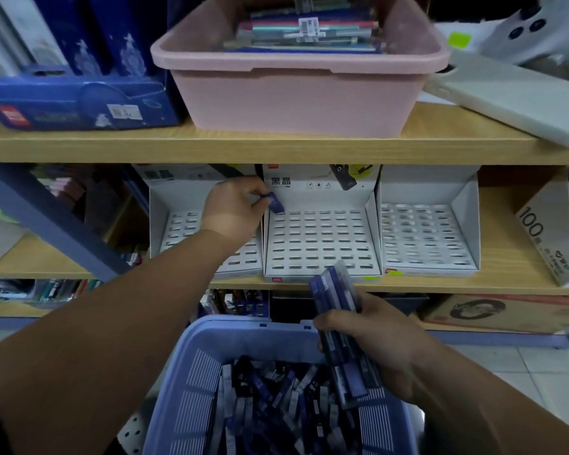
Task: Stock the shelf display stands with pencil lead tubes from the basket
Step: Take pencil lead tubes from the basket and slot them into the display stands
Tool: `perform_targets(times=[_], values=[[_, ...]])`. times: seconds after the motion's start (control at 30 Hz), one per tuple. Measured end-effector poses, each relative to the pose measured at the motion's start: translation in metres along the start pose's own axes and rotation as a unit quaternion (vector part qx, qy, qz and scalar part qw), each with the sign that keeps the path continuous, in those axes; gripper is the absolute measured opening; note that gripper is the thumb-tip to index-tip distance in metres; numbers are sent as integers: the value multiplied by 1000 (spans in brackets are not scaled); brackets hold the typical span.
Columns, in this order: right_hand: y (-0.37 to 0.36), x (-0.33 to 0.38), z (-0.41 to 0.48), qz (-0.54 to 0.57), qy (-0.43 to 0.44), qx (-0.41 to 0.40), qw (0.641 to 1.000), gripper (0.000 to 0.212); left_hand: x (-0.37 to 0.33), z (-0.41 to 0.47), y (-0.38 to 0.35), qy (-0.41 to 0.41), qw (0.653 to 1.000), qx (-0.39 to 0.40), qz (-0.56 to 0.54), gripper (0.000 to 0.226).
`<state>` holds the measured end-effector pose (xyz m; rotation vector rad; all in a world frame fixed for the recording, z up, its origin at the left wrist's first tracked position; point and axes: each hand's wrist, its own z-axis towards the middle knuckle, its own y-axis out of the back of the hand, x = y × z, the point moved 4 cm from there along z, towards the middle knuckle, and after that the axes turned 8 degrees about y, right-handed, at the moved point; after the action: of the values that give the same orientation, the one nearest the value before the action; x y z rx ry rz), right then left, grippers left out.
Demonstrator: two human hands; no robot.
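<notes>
A: Blue tube [276, 203] pinched in left hand [234, 208], at stand [322, 238] top-left corner.
B: Right hand [375, 343] curled round a bundle [337, 290], below stand, over basket [243, 326]. Probably light, stiff, slick. Pinch near one end.

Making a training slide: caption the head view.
Left hand pinches a lead tube at the back of the middle display stand; right hand grips a bundle of tubes over the basket.

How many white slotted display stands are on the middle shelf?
3, side by side: the left white slotted cardboard stand partly behind the left hand, the middle stand, the right stand. No others show.
</notes>
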<state>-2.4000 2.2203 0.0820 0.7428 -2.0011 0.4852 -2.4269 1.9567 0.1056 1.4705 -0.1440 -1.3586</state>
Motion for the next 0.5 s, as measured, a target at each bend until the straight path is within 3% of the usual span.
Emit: perform_targets(times=[0.3,0.5], values=[[6,-4,4,27,-2,1,1000,28,-1,11,-7,18,999,25,16,15],[5,-4,6,30,5,-1,1000,26,-5,7,-16,-66,992,43,96,22]])
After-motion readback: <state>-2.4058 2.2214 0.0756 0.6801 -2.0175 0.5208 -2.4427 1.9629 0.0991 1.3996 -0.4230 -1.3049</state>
